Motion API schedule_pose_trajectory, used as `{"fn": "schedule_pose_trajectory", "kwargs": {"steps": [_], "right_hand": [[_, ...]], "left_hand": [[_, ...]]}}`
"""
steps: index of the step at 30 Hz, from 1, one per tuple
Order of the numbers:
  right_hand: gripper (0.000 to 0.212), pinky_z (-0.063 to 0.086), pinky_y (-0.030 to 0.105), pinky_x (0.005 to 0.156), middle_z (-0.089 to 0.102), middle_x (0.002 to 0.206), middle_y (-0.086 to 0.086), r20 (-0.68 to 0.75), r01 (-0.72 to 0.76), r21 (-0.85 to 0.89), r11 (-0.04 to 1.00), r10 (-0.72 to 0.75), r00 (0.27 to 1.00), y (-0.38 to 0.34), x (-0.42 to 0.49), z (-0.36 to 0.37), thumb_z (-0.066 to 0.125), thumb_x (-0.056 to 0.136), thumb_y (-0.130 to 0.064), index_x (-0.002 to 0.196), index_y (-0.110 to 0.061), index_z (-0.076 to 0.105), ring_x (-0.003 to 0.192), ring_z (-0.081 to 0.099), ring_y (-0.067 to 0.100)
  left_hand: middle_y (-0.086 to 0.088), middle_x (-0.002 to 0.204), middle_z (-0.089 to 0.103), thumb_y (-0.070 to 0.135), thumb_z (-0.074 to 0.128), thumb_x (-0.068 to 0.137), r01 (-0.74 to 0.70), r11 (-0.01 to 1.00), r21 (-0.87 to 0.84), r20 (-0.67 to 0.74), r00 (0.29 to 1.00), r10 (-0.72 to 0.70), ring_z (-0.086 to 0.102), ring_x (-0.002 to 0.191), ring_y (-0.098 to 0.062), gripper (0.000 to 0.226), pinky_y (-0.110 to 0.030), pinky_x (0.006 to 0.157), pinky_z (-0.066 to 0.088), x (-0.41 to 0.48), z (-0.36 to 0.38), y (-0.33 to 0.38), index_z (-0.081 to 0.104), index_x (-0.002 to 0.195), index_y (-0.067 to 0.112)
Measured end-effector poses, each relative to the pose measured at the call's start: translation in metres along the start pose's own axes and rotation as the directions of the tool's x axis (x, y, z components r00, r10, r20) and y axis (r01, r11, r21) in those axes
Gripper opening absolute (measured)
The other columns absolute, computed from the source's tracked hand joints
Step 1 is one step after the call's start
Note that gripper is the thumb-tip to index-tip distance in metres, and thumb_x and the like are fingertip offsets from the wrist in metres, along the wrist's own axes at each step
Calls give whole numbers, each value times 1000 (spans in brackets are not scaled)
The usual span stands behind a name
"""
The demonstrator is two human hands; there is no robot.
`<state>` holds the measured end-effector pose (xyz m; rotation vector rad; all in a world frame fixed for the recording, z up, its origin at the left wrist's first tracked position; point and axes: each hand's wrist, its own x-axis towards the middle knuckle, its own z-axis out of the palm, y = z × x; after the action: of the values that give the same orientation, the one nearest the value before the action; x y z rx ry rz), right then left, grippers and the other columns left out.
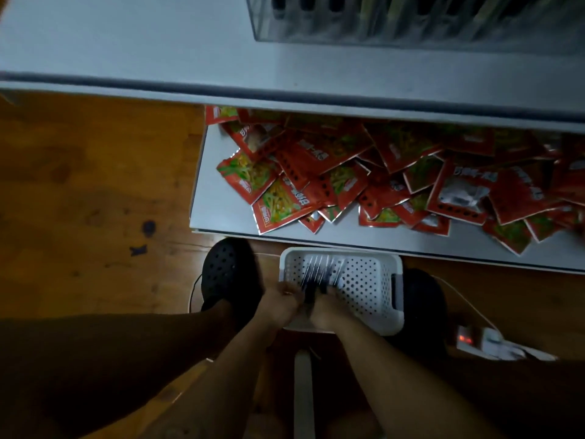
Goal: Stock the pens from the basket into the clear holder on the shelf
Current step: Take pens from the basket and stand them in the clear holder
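Note:
A white perforated basket point(370, 280) sits on the wooden floor between my feet. Several dark pens point(319, 270) lie side by side in its left half. My left hand point(280, 301) and my right hand point(323, 307) are pressed together at the basket's near left edge, both closed around the near ends of the pen bunch. The clear holder point(411, 23) stands on the upper shelf at the top right, with dark pens upright in it; its top is out of frame.
A grey upper shelf point(126, 52) juts out above a lower shelf point(218, 213) heaped with red snack packets point(364, 175). Black clogs point(229, 274) flank the basket. A power strip point(484, 343) with a lit switch and white cable lies at the right.

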<state>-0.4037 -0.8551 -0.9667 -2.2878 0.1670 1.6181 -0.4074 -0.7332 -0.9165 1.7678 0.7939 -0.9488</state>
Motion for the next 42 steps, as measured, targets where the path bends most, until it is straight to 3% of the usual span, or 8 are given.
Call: {"fn": "schedule_pose_trajectory", "kwargs": {"steps": [2, 7, 23, 26, 29, 31, 34, 42], "right_hand": [[70, 31, 42, 113, -10, 161, 15, 29, -38, -15, 999, 38, 999, -4, 4, 0, 47, 97, -21, 154, -8, 9, 144, 20, 37], [26, 47, 28, 67, 67, 104, 15, -255, -38, 256, 966, 105, 961, -4, 4, -2, 49, 95, -20, 101, -3, 68, 84, 63, 27], [31, 52, 36, 64, 60, 71, 3, -497, 445, 477, 758, -186, 848, 1, -153, -50, 61, 86, 5, 109, -15, 56, 65, 59, 18], [3, 54, 46, 75, 65, 80, 11, -641, 564, 403, 720, -218, 736, -8, -195, -70, 61, 94, -18, 94, -15, 62, 74, 63, 28], [23, 51, 44, 73, 62, 77, 13, -785, 611, 231, 757, -227, 577, -13, -237, -98, 63, 92, -31, 84, -10, 63, 76, 60, 32], [11, 53, 39, 69, 62, 78, 5, -850, 654, 166, 739, -229, 474, -15, -267, -118, 67, 90, -23, 96, -15, 64, 73, 61, 25], [70, 48, 23, 62, 59, 85, -1, -935, 711, 35, 703, -228, 271, -15, -311, -149, 68, 88, -13, 144, -38, 34, 71, 60, 16], [62, 48, 3, 67, 57, 114, -4, -956, 702, -289, 651, -153, -251, -19, -377, -241, 68, 89, -14, 137, -39, 39, 78, 64, 3]], "left_hand": [[-8, 82, 65, 9, 62, 87, 36, 999, -31, -14, 999, -37, 59, 76, -21, 10, -22, 53, 39, 9, -1, -3, 64, 81, 17], [-14, 83, 64, 6, 59, 87, 58, 996, -68, -11, 998, -59, 56, 73, -24, 15, -25, 56, 39, 10, -5, -3, 64, 78, 17], [0, 68, 56, 19, 61, 88, -404, 911, 83, -65, 910, 409, 49, 58, -11, 5, -23, 55, 38, -121, -37, 90, 59, 85, 17], [-3, 78, 60, 25, 62, 89, -499, 851, 162, -80, 853, 515, 52, 70, -15, 9, -25, 60, 39, -156, -48, 109, 61, 90, 15], [-3, 83, 66, 22, 64, 88, -568, 809, 152, -115, 802, 586, 58, 75, -16, 9, -28, 69, 43, -188, -60, 131, 61, 91, 15], [-1, 93, 66, 23, 64, 88, -620, 769, 151, -157, 754, 638, 60, 85, -16, 12, -26, 72, 44, -211, -67, 147, 62, 99, 17], [2, 98, 66, 27, 63, 90, -699, 703, 132, -198, 676, 710, 61, 87, -15, 13, -26, 72, 45, -244, -77, 171, 64, 102, 22], [2, 108, 60, 35, 57, 92, -769, 578, 271, -352, 480, 804, 57, 99, -20, 30, -33, 82, 46, -269, -110, 234, 56, 117, 19]]}}
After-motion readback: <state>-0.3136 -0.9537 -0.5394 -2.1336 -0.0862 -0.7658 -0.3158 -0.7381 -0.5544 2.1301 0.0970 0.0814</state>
